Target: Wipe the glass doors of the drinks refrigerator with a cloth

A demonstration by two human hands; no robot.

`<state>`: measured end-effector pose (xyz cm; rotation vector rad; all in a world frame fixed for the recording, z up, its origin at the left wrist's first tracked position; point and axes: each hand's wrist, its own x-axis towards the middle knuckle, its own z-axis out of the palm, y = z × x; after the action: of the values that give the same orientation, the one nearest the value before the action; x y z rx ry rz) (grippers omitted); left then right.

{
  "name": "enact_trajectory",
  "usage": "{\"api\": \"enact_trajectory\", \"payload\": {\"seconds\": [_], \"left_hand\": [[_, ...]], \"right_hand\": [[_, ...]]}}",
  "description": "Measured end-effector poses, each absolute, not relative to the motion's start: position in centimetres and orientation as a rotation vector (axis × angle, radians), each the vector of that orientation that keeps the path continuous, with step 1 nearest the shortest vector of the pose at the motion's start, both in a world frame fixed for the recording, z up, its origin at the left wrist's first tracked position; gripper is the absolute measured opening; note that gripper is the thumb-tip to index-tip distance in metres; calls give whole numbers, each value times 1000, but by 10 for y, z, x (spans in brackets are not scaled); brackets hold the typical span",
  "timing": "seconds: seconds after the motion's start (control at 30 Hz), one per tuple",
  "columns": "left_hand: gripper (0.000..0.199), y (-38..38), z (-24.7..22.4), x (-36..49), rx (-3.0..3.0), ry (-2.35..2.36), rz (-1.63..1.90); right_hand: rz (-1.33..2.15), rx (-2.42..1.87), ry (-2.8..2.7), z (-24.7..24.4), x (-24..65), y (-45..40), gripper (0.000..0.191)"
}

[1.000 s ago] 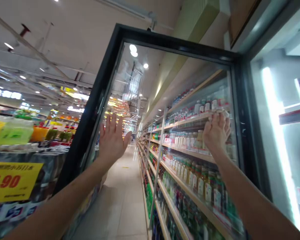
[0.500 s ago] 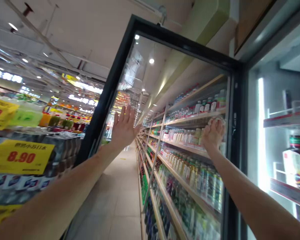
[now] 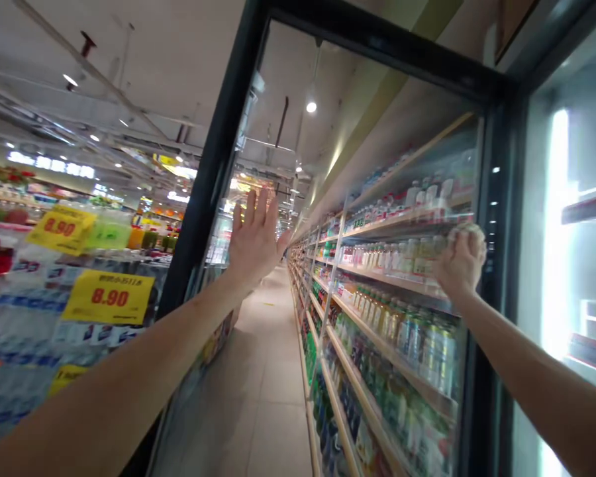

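A glass fridge door (image 3: 318, 142) in a black frame (image 3: 218, 152) stands swung open in front of me. My left hand (image 3: 255, 238) is flat against the glass near the free edge, fingers stretched and spread. At the hinge side, my right hand (image 3: 459, 265) is closed over a wadded pale cloth (image 3: 469, 233), pressed to the glass beside the frame. Motion blur and the fingers hide much of the cloth.
Through the glass I see long shelves of bottles (image 3: 427, 351) along an aisle floor (image 3: 273, 424). At left are stacked goods with a yellow price sign (image 3: 109, 297). The lit fridge interior (image 3: 559, 232) opens at right.
My right hand has slid the cloth rightward over the glass, up to the hinge-side frame. The left hand stays flat on the pane. My view has shifted, cutting off the door's top corner.
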<state>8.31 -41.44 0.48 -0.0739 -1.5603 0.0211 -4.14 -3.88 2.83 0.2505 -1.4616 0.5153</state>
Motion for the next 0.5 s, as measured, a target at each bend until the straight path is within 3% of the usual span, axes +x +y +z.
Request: {"api": "enact_trajectory", "payload": {"seconds": [0.13, 0.33, 0.5], "left_hand": [[64, -410, 5, 91, -68, -1566, 9], [64, -408, 7, 96, -68, -1577, 32], [62, -409, 3, 95, -93, -1573, 25]], "right_hand": [[554, 256, -1438, 40, -33, -64, 50], [135, 790, -1435, 3, 17, -197, 47], [325, 501, -1489, 30, 12, -178, 47]]}}
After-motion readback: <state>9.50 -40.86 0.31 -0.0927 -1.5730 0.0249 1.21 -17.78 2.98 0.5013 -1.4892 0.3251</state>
